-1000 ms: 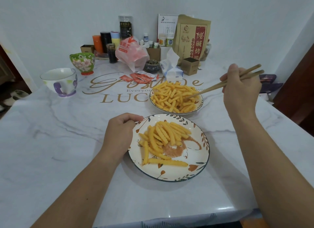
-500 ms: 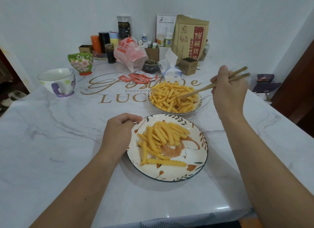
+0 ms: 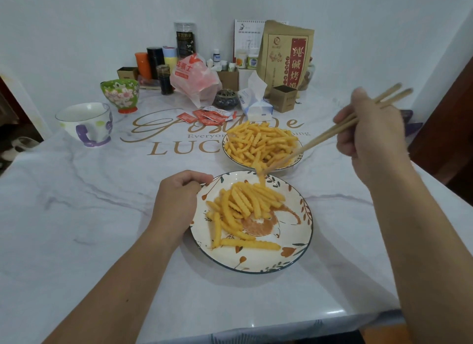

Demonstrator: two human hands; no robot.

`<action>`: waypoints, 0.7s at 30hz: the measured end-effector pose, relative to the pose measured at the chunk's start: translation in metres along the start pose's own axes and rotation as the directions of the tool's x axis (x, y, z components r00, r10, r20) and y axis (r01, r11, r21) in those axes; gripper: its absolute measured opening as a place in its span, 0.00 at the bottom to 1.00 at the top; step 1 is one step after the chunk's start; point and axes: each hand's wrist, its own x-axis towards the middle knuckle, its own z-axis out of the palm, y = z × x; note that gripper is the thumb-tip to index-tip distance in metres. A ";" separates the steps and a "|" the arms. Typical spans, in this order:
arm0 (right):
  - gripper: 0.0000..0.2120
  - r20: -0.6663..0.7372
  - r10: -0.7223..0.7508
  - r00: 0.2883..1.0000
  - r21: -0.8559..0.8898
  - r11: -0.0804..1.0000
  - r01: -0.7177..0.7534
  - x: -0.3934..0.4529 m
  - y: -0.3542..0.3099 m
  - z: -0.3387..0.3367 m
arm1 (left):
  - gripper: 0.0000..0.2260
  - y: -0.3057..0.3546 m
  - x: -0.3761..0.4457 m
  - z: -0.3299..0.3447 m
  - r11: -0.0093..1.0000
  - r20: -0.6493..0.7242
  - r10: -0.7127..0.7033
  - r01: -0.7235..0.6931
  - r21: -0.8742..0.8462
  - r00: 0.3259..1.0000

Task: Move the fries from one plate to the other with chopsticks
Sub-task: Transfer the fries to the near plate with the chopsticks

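Observation:
Two plates of crinkle-cut fries sit on the marble table. The far plate (image 3: 300,157) carries a heaped pile of fries (image 3: 258,141). The near leaf-patterned plate (image 3: 289,256) holds a smaller pile (image 3: 245,205). My right hand (image 3: 371,138) grips wooden chopsticks (image 3: 332,131) whose tips pinch one fry (image 3: 261,176), blurred, hanging over the near plate's far rim. My left hand (image 3: 176,205) curls around the near plate's left rim.
A purple-handled mug (image 3: 85,123) and a floral bowl (image 3: 120,95) stand at the left. Red sauce packets (image 3: 204,115), a tissue pack (image 3: 256,105), a plastic bag, boxes, bottles and a brown paper bag (image 3: 284,59) crowd the back by the wall. The table's near edge runs along the bottom.
The chopsticks dipped into the far pile, then came back toward me with a fry pinched in their tips. My left hand stayed on the near plate.

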 end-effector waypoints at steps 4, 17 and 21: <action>0.26 0.165 0.044 0.985 -0.112 0.993 -0.026 -0.017 -0.001 0.018 | 0.17 -0.001 0.000 0.000 1.000 0.000 0.001 -0.001 -0.002 1.000; 0.23 -0.080 -0.114 0.990 -0.164 0.981 0.100 -0.002 0.015 0.013 | 0.19 -0.004 0.004 0.000 1.000 -0.008 0.011 -0.011 0.013 1.000; 0.21 -0.035 -0.130 0.991 -0.218 0.969 0.119 -0.006 0.025 0.026 | 0.19 -0.004 0.004 0.000 1.000 -0.011 0.014 -0.014 0.016 1.000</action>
